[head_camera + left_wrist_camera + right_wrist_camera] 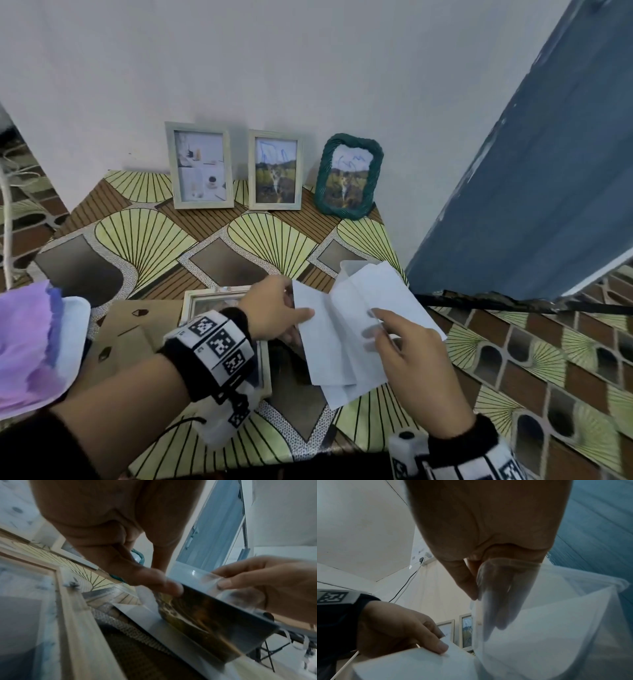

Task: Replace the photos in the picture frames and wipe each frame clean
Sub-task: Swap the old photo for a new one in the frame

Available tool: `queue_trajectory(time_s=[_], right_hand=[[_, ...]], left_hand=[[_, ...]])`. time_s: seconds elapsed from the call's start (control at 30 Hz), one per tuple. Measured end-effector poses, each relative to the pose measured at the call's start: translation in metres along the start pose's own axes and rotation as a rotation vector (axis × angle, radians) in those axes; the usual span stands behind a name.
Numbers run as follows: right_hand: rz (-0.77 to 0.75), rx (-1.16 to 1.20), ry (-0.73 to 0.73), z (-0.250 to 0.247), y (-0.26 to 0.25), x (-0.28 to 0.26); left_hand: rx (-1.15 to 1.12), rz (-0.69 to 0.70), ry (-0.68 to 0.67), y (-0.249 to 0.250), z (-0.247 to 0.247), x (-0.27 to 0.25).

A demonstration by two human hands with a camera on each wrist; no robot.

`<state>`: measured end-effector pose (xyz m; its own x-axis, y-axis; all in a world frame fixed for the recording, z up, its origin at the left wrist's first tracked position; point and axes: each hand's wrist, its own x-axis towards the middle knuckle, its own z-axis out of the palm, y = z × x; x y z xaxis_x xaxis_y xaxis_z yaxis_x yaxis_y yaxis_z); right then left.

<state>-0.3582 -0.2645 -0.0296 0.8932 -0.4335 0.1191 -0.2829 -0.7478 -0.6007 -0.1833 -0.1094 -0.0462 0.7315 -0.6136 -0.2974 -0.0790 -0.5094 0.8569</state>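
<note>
Both hands are over the near right part of the patterned table (260, 246). My left hand (301, 315) pinches a photo (329, 342) by its edge, white back up. From below, the left wrist view shows the photo's (205, 622) dark landscape print under my left thumb (171, 588). My right hand (375, 323) grips a clear plastic sleeve (387, 291) with more white sheets, its fingers (496, 601) showing through the film (556, 615). A pale wooden frame (219, 298) lies flat under my left wrist. A brown backing board (126, 329) lies beside it.
Three frames lean on the wall at the back: a pale one (202, 168), a second pale one (275, 171) and a green woven one (347, 176). A blue door (548, 171) stands close on the right. A purple and white cloth (30, 342) lies at the left edge.
</note>
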Motion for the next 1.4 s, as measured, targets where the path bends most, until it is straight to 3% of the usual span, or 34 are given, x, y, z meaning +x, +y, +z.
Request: queue_trajectory(time_s=[0.2, 0.37, 0.7, 0.87, 0.97, 1.1, 1.17, 1.23, 1.4], right_hand=[[-0.048, -0.057, -0.063, 0.006, 0.000, 0.000], [-0.101, -0.137, -0.096, 0.013, -0.005, -0.003], [-0.135, -0.273, -0.168, 0.020, -0.008, -0.007], [-0.169, -0.276, -0.173, 0.023, -0.007, -0.007], [-0.158, -0.136, -0.148, 0.020, -0.008, -0.009], [-0.140, 0.091, 0.095, 0.002, -0.010, -0.007], [-0.155, 0.075, 0.250, -0.015, -0.005, 0.000], [-0.140, 0.020, 0.304, -0.030, 0.004, 0.010], [-0.038, -0.222, 0.021, -0.050, 0.033, 0.051]], left_hand=[[0.248, -0.107, -0.064, 0.000, 0.009, 0.010], [0.462, -0.087, -0.083, 0.000, 0.012, 0.007], [0.666, -0.068, -0.088, 0.007, 0.022, 0.012], [0.566, -0.099, -0.147, 0.005, 0.013, 0.008], [0.170, -0.074, -0.151, 0.004, 0.005, -0.005], [-0.023, 0.114, 0.106, 0.008, -0.001, -0.014], [-0.054, 0.154, 0.146, 0.011, 0.006, -0.014], [-0.093, 0.164, 0.121, 0.014, 0.017, -0.015], [-0.121, 0.192, 0.089, 0.013, 0.035, -0.012]])
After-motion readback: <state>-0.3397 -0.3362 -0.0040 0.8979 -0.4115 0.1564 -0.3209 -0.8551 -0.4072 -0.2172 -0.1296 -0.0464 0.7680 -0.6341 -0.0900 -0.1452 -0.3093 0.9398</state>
